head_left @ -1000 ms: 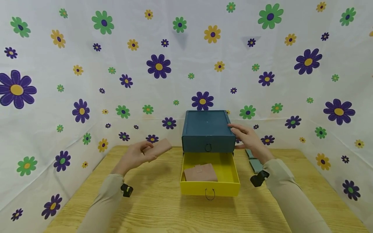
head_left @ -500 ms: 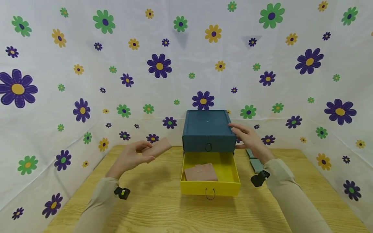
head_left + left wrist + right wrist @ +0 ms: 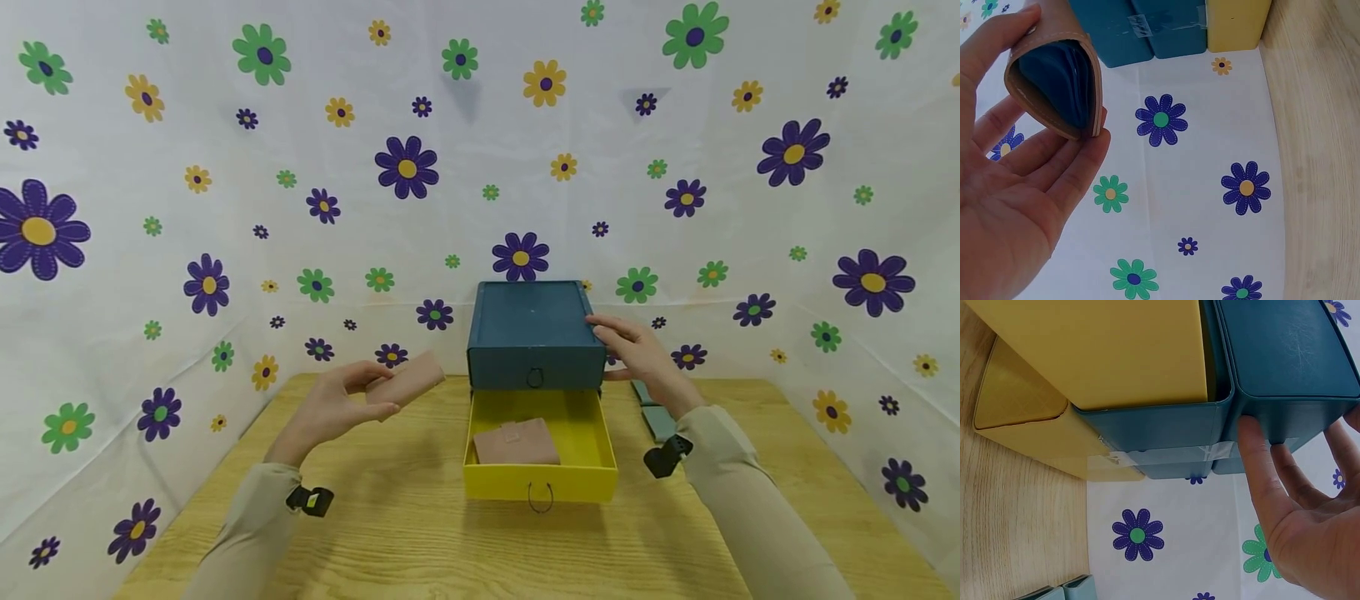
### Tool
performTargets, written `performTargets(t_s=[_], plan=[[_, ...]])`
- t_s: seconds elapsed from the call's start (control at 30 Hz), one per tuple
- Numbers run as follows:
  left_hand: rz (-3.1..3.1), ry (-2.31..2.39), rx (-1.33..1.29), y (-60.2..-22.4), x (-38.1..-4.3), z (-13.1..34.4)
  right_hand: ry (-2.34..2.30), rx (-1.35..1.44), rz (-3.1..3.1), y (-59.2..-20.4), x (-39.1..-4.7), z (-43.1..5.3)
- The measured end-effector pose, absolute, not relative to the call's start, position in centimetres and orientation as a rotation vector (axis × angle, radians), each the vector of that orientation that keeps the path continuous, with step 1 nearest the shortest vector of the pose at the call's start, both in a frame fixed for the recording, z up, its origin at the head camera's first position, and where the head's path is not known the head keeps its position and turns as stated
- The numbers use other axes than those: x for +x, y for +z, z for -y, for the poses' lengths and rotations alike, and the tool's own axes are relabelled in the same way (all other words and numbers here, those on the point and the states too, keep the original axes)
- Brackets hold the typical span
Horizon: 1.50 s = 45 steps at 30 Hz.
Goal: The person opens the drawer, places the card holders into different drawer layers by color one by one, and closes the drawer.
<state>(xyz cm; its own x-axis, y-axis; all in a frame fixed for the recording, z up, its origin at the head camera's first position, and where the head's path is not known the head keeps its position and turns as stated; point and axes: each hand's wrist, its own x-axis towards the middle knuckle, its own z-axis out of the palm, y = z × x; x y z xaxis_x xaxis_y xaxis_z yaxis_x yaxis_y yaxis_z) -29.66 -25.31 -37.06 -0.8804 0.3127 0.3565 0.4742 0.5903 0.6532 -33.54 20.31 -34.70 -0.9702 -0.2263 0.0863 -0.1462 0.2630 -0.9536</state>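
Above the table at left, my left hand (image 3: 330, 412) holds a pale pink wallet (image 3: 408, 382) between thumb and fingers. In the left wrist view the wallet (image 3: 1054, 69) is bent into a curve, its blue inside showing at the end. My right hand (image 3: 641, 358) rests against the right side of the blue drawer unit (image 3: 536, 317), fingertips touching near its top edge. A yellow drawer (image 3: 540, 483) is pulled out beneath the blue drawer front. Inside it lies another pink wallet (image 3: 517, 443) with a small strap. The right wrist view shows fingers (image 3: 1263, 469) extended along the blue side.
Grey-green folded pieces (image 3: 660, 423) lie on the wooden table (image 3: 397, 533) right of the unit. Clear tape (image 3: 1172, 455) joins the stacked blue and yellow boxes. A flower-print sheet (image 3: 480, 125) surrounds the table at the back and sides.
My left forearm and wrist have shifted slightly left, while the held wallet stays nearly in place. My right hand and the drawers stay put.
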Motion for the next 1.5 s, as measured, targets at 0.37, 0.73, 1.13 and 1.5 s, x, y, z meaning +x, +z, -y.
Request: performTargets(t_s=[0.37,0.73,1.13,1.5], plan=[[2.601,-1.153,-0.696,-36.2,-28.9,24.6,-1.845,-0.359,-2.439,-34.5,-33.8,-20.5],[2.569,-1.158,-0.772,-36.0,-28.1,23.7,-1.855,-0.365,-2.412,-34.6,-34.1,-20.5],[2.559,-1.163,-0.862,-36.3,-27.2,22.5,-1.859,-0.361,-2.407,-35.4,-33.6,-20.3],[2.548,-1.155,-0.963,-36.0,-27.4,20.2,-1.840,-0.370,-2.435,-34.9,-33.8,-20.5]])
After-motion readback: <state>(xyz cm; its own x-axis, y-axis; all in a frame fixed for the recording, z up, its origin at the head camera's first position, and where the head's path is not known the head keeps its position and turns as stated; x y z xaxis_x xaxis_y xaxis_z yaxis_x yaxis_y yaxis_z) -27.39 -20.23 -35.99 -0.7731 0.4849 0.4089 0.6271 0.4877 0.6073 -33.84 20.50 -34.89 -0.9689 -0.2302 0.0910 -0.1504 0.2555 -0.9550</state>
